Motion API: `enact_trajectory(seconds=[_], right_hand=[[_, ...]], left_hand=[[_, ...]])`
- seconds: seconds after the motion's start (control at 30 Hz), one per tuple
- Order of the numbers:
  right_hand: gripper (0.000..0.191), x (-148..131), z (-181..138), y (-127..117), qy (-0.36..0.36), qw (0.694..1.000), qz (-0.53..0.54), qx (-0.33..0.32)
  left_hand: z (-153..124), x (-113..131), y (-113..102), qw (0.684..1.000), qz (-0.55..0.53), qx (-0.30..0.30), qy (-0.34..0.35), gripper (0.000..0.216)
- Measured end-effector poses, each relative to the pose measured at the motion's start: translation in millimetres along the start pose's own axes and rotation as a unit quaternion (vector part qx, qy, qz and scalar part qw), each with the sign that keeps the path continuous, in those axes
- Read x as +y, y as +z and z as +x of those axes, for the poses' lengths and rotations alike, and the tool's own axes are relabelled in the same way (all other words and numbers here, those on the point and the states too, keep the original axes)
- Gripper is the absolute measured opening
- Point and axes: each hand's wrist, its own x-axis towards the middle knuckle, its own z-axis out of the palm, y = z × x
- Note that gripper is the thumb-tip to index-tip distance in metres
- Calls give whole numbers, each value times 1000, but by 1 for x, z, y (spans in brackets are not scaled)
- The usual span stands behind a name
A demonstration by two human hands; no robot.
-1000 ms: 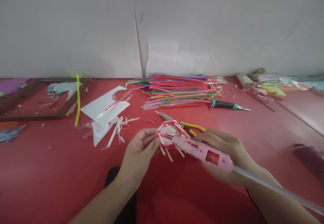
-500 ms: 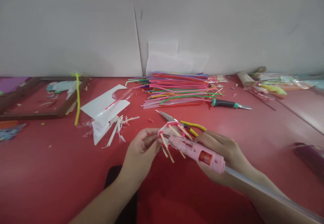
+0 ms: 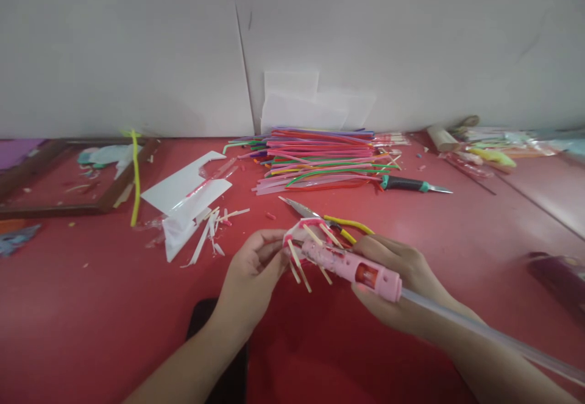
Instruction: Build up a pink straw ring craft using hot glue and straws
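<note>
My left hand (image 3: 256, 273) pinches the edge of a small white craft piece (image 3: 299, 232) with a pink rim and several thin wooden sticks (image 3: 293, 253) standing out from it. Closed around a pink hot glue gun (image 3: 351, 265) is my right hand (image 3: 402, 276). The gun's nozzle points left and meets the piece near its pink rim; whether it touches cannot be made out. A clear glue stick (image 3: 461, 314) runs out of the gun's back end over my right forearm. Just behind the piece lie scissors (image 3: 350, 227) with yellow handles, partly hidden by my right hand.
On the red table, a pile of coloured pipe-like strips (image 3: 320, 160) lies at the back, beside a craft knife (image 3: 406, 184). White paper (image 3: 183, 187) and scraps (image 3: 208, 233) are at left, near a brown frame (image 3: 55, 211). A dark phone-like object (image 3: 228, 367) lies beneath my left forearm.
The glue gun's back end has shifted slightly up and left with my right hand. My left hand keeps its hold on the piece. The whole view has shifted slightly.
</note>
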Motion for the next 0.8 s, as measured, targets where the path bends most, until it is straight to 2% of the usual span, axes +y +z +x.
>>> enact_trajectory(seconds=[0.3, 0.53, 0.8], right_hand=[[16, 2, -3, 4, -19, 999, -15, 24], [15, -1, -3, 3, -22, 999, -20, 14], [12, -2, -4, 7, -29, 999, -33, 32]], left_hand=[[0, -3, -2, 1000, 3, -1, -7, 34], [1, -2, -2, 1000, 18, -2, -13, 33], [-1, -2, -2, 999, 37, -2, 2, 29]])
